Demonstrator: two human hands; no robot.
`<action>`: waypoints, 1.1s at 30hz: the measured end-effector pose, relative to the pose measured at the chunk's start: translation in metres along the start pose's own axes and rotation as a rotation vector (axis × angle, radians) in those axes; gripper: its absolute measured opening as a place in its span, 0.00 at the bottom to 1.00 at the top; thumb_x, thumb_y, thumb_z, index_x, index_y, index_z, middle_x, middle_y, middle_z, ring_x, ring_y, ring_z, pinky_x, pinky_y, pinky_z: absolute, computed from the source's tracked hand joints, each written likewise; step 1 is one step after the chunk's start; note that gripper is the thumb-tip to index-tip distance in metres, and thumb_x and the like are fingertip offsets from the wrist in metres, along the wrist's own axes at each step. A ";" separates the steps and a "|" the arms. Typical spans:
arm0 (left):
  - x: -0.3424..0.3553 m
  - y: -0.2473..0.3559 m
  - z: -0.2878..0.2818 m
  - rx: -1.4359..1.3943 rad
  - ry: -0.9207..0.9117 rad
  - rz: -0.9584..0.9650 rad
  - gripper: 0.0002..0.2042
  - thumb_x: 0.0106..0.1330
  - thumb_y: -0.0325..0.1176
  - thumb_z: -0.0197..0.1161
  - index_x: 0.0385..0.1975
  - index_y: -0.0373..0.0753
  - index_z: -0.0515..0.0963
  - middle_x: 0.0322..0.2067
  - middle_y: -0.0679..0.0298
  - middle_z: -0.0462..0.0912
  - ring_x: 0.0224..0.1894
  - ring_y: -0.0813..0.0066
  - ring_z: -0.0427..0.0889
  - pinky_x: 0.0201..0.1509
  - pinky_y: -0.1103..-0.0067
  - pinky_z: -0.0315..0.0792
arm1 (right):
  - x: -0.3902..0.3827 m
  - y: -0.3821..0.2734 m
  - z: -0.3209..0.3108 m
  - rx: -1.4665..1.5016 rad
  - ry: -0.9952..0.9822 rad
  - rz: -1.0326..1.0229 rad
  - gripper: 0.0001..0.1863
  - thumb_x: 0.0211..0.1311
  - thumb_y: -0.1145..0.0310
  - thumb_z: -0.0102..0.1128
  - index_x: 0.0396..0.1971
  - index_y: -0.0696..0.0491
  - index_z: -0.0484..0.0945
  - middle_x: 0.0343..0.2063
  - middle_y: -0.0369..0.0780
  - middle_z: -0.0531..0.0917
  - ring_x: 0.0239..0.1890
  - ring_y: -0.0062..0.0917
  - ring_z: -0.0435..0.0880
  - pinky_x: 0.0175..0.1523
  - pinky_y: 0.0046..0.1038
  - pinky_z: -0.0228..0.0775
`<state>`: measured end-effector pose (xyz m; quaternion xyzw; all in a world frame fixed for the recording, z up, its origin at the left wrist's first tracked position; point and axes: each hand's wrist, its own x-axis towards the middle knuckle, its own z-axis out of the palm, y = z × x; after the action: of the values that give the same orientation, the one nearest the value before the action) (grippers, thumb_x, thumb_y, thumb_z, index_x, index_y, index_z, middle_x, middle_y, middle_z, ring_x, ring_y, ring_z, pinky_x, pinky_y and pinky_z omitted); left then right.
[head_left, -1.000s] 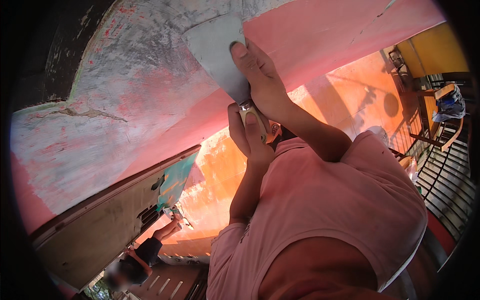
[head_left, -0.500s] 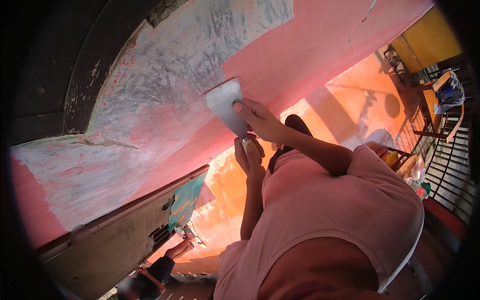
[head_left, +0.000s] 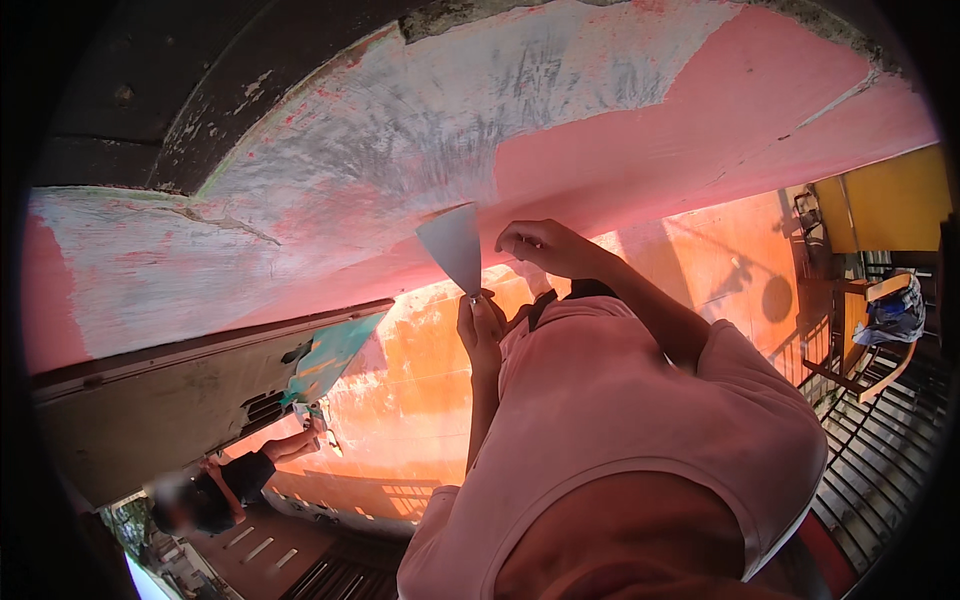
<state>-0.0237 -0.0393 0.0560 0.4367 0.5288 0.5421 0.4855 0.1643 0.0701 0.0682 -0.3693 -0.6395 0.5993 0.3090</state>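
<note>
My left hand (head_left: 480, 322) is closed round the handle of a metal scraper, whose wide blade (head_left: 452, 243) points up against a pink wall (head_left: 610, 160). Behind the blade, a large whitish, streaky patch (head_left: 340, 130) with pink flecks and a crack covers part of that wall, bordered by dark, flaking wood (head_left: 210, 100). My right hand (head_left: 530, 243) is just right of the blade, apart from it, its fingers loosely bent and open with nothing visible in them.
Another person (head_left: 230, 485) is at the lower left beside a worn board (head_left: 170, 420) and a torn turquoise sheet (head_left: 330, 355). Orange floor (head_left: 420, 400) lies below. At the right stand a wooden chair (head_left: 880, 370) with cloth on it, a yellow panel (head_left: 885, 205) and metal bars (head_left: 880, 440).
My right hand has come away from the scraper blade to the right, while my left still holds the handle. The scraper has moved down from one second ago, and the view has shifted.
</note>
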 end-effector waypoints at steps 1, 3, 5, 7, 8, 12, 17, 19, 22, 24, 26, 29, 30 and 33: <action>-0.002 -0.003 0.009 0.004 -0.017 -0.004 0.23 0.75 0.52 0.44 0.41 0.34 0.70 0.16 0.71 0.65 0.14 0.85 0.60 0.18 0.84 0.55 | 0.000 -0.004 -0.001 0.034 -0.001 -0.015 0.13 0.72 0.62 0.52 0.41 0.56 0.79 0.34 0.36 0.82 0.36 0.22 0.78 0.44 0.27 0.70; -0.004 -0.008 0.030 -0.100 -0.012 -0.050 0.23 0.75 0.52 0.44 0.42 0.34 0.70 0.17 0.71 0.66 0.14 0.85 0.59 0.17 0.84 0.53 | 0.001 -0.009 -0.001 0.103 -0.002 -0.044 0.13 0.73 0.61 0.51 0.38 0.56 0.77 0.30 0.35 0.79 0.33 0.20 0.75 0.41 0.27 0.68; -0.008 -0.014 0.043 -0.150 0.028 -0.098 0.19 0.78 0.46 0.42 0.42 0.35 0.70 0.16 0.73 0.63 0.13 0.88 0.57 0.16 0.86 0.53 | 0.003 -0.006 0.005 0.166 -0.031 -0.001 0.14 0.74 0.62 0.50 0.35 0.57 0.75 0.28 0.35 0.76 0.31 0.19 0.71 0.39 0.27 0.66; -0.013 -0.026 0.051 -0.201 0.088 -0.121 0.18 0.79 0.45 0.41 0.41 0.35 0.70 0.16 0.74 0.62 0.12 0.90 0.54 0.14 0.87 0.49 | 0.005 0.001 0.010 0.193 -0.028 -0.023 0.15 0.74 0.62 0.49 0.30 0.57 0.72 0.23 0.35 0.71 0.27 0.17 0.67 0.35 0.27 0.63; -0.013 -0.033 0.054 -0.207 0.115 -0.112 0.17 0.79 0.45 0.41 0.40 0.36 0.70 0.16 0.74 0.61 0.12 0.90 0.54 0.14 0.87 0.49 | 0.009 0.006 0.013 0.228 -0.010 -0.034 0.15 0.74 0.62 0.49 0.30 0.58 0.72 0.22 0.35 0.71 0.27 0.17 0.67 0.35 0.27 0.62; -0.008 -0.050 0.070 -0.228 0.147 0.004 0.17 0.79 0.45 0.40 0.32 0.39 0.67 0.17 0.75 0.61 0.13 0.91 0.54 0.15 0.88 0.47 | 0.017 0.017 0.015 0.227 0.053 -0.140 0.17 0.74 0.62 0.50 0.27 0.59 0.72 0.19 0.35 0.70 0.24 0.17 0.65 0.32 0.26 0.61; -0.010 -0.051 0.074 -0.295 0.152 0.035 0.18 0.79 0.43 0.40 0.29 0.39 0.66 0.14 0.75 0.59 0.12 0.90 0.54 0.14 0.87 0.47 | 0.018 0.017 0.017 0.141 0.110 -0.143 0.18 0.73 0.65 0.50 0.23 0.61 0.69 0.14 0.34 0.65 0.20 0.15 0.60 0.25 0.27 0.54; -0.011 -0.053 0.074 -0.332 0.140 0.054 0.17 0.78 0.43 0.42 0.31 0.37 0.67 0.13 0.76 0.59 0.11 0.90 0.52 0.14 0.86 0.47 | 0.019 0.016 0.019 0.119 0.162 -0.181 0.18 0.72 0.66 0.51 0.22 0.60 0.67 0.14 0.34 0.64 0.19 0.15 0.59 0.25 0.27 0.53; -0.013 -0.056 0.078 -0.407 0.147 0.063 0.18 0.78 0.45 0.43 0.33 0.36 0.69 0.13 0.75 0.58 0.11 0.90 0.52 0.13 0.86 0.46 | 0.015 0.018 0.025 0.096 0.234 -0.190 0.19 0.72 0.67 0.52 0.21 0.59 0.65 0.13 0.34 0.61 0.19 0.14 0.57 0.24 0.27 0.51; -0.008 -0.056 0.082 -0.408 0.153 0.075 0.18 0.77 0.45 0.44 0.34 0.35 0.69 0.13 0.76 0.58 0.11 0.90 0.51 0.13 0.86 0.46 | 0.013 0.015 0.026 0.092 0.247 -0.170 0.19 0.72 0.67 0.52 0.20 0.59 0.64 0.13 0.33 0.60 0.18 0.14 0.55 0.23 0.27 0.50; -0.008 -0.059 0.084 -0.411 0.168 0.073 0.17 0.77 0.45 0.44 0.35 0.35 0.70 0.12 0.76 0.57 0.11 0.90 0.51 0.13 0.86 0.46 | 0.013 0.004 0.021 0.095 0.225 -0.145 0.19 0.72 0.67 0.52 0.20 0.58 0.63 0.13 0.33 0.58 0.18 0.14 0.54 0.23 0.27 0.49; -0.010 -0.058 0.079 -0.418 0.177 0.034 0.17 0.77 0.44 0.44 0.35 0.35 0.69 0.12 0.75 0.57 0.10 0.89 0.50 0.13 0.86 0.46 | 0.016 0.011 0.023 0.099 0.241 -0.264 0.19 0.72 0.67 0.52 0.21 0.59 0.64 0.12 0.33 0.58 0.17 0.14 0.54 0.22 0.27 0.48; -0.012 -0.053 0.077 -0.421 0.167 0.017 0.17 0.77 0.43 0.44 0.35 0.35 0.69 0.12 0.75 0.57 0.10 0.89 0.50 0.13 0.86 0.46 | 0.013 0.012 0.021 0.092 0.241 -0.240 0.19 0.72 0.67 0.52 0.21 0.59 0.64 0.11 0.33 0.59 0.17 0.14 0.54 0.22 0.27 0.48; -0.011 -0.049 0.079 -0.429 0.177 0.032 0.16 0.76 0.43 0.44 0.33 0.36 0.68 0.12 0.75 0.56 0.09 0.89 0.50 0.12 0.86 0.46 | 0.017 0.009 0.021 0.083 0.234 -0.209 0.18 0.72 0.67 0.53 0.21 0.59 0.65 0.11 0.33 0.60 0.17 0.14 0.55 0.22 0.27 0.48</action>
<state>0.0593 -0.0398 0.0126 0.2826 0.4352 0.6860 0.5101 0.1387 0.0731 0.0561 -0.3550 -0.6086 0.5428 0.4571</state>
